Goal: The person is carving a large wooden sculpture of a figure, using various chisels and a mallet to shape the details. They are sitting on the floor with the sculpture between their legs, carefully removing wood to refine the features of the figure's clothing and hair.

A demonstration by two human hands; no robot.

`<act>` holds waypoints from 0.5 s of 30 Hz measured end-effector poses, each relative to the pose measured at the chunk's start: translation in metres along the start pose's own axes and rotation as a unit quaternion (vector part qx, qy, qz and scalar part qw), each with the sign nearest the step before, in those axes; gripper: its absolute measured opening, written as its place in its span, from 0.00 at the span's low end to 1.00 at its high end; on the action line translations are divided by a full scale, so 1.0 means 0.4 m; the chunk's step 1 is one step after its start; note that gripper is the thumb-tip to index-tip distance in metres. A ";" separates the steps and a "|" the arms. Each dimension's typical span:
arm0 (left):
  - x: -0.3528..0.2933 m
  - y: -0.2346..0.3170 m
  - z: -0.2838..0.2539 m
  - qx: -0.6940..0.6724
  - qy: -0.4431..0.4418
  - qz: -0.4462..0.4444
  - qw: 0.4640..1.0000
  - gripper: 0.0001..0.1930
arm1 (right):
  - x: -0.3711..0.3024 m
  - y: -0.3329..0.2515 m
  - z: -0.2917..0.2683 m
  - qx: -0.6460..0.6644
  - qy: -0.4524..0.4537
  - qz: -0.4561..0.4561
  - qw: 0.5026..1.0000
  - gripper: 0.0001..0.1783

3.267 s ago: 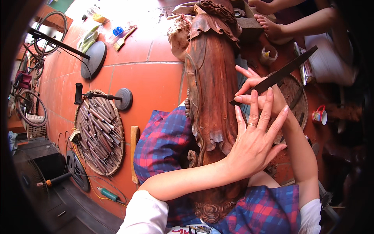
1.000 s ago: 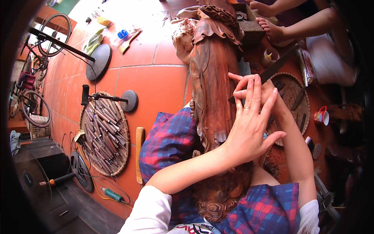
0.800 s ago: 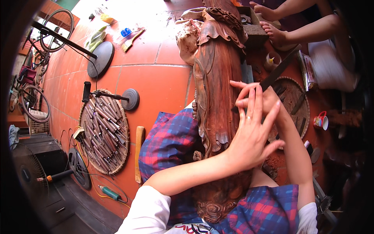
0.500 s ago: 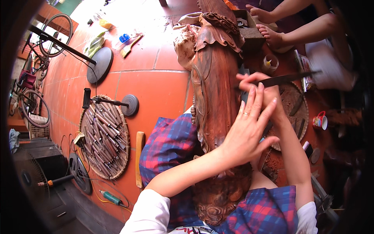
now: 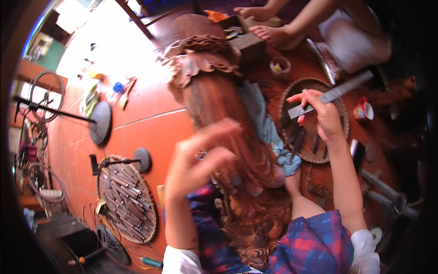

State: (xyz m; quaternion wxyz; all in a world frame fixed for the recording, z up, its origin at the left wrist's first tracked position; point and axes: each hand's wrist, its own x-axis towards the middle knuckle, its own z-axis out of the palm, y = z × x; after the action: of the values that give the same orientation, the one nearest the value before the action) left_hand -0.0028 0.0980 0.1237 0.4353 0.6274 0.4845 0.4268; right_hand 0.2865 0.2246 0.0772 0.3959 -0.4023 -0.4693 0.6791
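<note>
My right hand [image 5: 322, 112] grips a flat grey metal file [image 5: 346, 89], tilted up to the right, over a round woven tray [image 5: 315, 157] with dark tools in it. My left hand [image 5: 200, 157], blurred by motion, is raised over the left side of a carved reddish-brown wooden piece [image 5: 219, 109]. Its fingers are stretched out with the thumb apart, holding nothing. The carving lies lengthwise in front of me, its scrolled near end [image 5: 255, 253] between my legs. A light blue cloth [image 5: 260, 118] lies along its right side.
On the left a round basket [image 5: 153, 196] holds several wood-handled chisels, beside a black stand base [image 5: 142, 160]. To the right are a red mug [image 5: 363, 111], metal clamps [image 5: 388, 196] and a small tub [image 5: 279, 67]. Another person's bare feet [image 5: 273, 35] rest beyond, near a box [image 5: 248, 45].
My hands have parted: the left moved left and nearer me, the right stays with the file over the tray. The view has shifted, and the carving appears further left at its far end.
</note>
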 end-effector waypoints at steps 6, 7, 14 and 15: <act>-0.136 -0.217 -0.168 0.465 0.214 -0.177 0.841 0.21 | -0.083 0.072 -0.194 -0.214 0.098 0.158 0.959 0.14; -0.137 -0.220 -0.153 0.430 0.178 -0.249 0.850 0.22 | -0.102 0.110 -0.248 -0.237 0.108 0.206 0.943 0.20; -0.140 -0.296 -0.139 0.404 -0.005 -0.388 0.828 0.31 | -0.166 0.296 -0.267 -0.282 0.128 0.309 0.899 0.20; -0.130 -0.319 -0.133 0.415 -0.023 -0.352 0.838 0.31 | -0.167 0.317 -0.277 -0.293 0.122 0.298 0.900 0.21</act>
State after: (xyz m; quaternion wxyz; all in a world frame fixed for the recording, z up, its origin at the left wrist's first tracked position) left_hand -0.0923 0.0735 0.0091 0.2657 0.5460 0.7945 -0.0111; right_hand 0.3921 0.1674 -0.0583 0.0934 -0.7010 -0.4532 0.5426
